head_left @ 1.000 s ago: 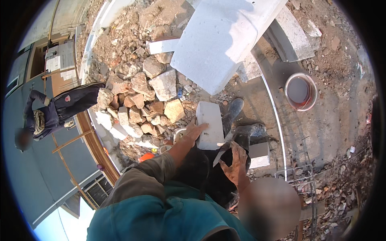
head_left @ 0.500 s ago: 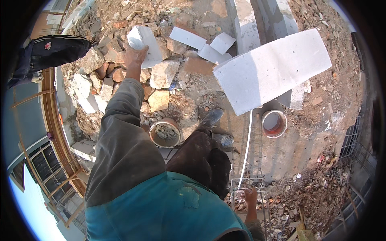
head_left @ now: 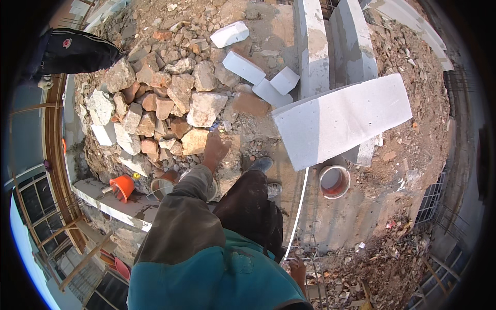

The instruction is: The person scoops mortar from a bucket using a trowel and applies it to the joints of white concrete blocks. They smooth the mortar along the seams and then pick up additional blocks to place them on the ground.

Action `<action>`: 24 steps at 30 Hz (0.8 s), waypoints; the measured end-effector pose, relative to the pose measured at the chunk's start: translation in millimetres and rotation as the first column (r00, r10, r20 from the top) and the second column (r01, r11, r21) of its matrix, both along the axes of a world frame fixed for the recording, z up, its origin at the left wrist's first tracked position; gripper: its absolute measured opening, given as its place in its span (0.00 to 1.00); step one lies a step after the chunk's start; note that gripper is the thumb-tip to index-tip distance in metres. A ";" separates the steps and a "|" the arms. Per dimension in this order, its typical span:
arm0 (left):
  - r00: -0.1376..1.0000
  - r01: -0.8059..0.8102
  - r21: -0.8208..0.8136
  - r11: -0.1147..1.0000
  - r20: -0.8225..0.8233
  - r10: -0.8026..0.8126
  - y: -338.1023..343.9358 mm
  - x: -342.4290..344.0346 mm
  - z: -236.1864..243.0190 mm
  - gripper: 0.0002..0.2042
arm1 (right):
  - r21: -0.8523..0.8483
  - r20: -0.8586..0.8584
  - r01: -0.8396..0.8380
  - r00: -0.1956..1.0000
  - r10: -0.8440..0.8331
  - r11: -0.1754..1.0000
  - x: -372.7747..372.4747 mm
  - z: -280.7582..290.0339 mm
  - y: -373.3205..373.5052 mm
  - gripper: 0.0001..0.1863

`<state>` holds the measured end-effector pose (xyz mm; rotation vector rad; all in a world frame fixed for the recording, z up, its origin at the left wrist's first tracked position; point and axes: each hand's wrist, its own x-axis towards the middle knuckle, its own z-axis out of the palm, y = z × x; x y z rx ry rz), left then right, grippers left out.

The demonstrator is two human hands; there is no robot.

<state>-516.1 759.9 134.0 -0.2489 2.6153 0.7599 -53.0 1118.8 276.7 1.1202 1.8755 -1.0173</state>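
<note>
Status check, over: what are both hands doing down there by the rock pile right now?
Left hand open, empty, reaching over tan rock at pile's edge. Right hand low by rebar, grip unclear. Big white block lies to the right, apart.

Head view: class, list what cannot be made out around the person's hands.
- Left hand: palm side hidden; contact with the tan rock unclear.
- Right hand: half hidden by the teal top; grip unclear.
- Bucket: contents hidden by the sleeve.

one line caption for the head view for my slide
Left hand reaches toward a rubble pile beside a large white block; right hand hangs low.
</note>
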 end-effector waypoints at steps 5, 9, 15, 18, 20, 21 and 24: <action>1.000 0.014 -0.034 0.999 -0.013 -0.015 43.6 -31.8 -92.4 0.41 | -0.024 0.207 -0.075 0.975 0.079 0.997 41.6 23.4 25.7 0.29; 0.989 -0.079 0.033 0.996 -0.123 0.083 57.5 -111.3 -177.7 0.43 | -0.040 0.365 0.290 0.895 -0.256 0.956 39.3 15.0 43.0 0.27; 0.638 -0.677 -0.064 0.733 0.446 0.628 171.5 -241.0 -157.8 0.55 | 0.058 0.413 0.437 0.808 -0.420 0.898 -47.9 3.3 40.8 0.24; 0.389 -0.861 -0.121 0.494 0.468 0.793 201.4 -270.2 -158.4 0.62 | 0.027 0.414 0.401 0.829 -0.376 0.915 -48.6 -9.4 38.2 0.22; 0.364 -0.876 -0.152 0.458 0.415 0.834 205.2 -277.3 -165.1 0.62 | 0.023 0.393 0.414 0.833 -0.389 0.910 -49.1 -16.7 38.3 0.22; 0.347 -0.884 -0.173 0.434 0.379 0.858 200.8 -278.2 -169.4 0.62 | 0.027 0.386 0.442 0.823 -0.417 0.897 -54.8 -20.4 38.4 0.22; 0.408 -0.879 -0.153 0.452 0.252 0.878 199.2 -263.5 -214.1 0.56 | 0.049 0.384 0.477 0.802 -0.457 0.878 -66.8 -9.7 41.3 0.21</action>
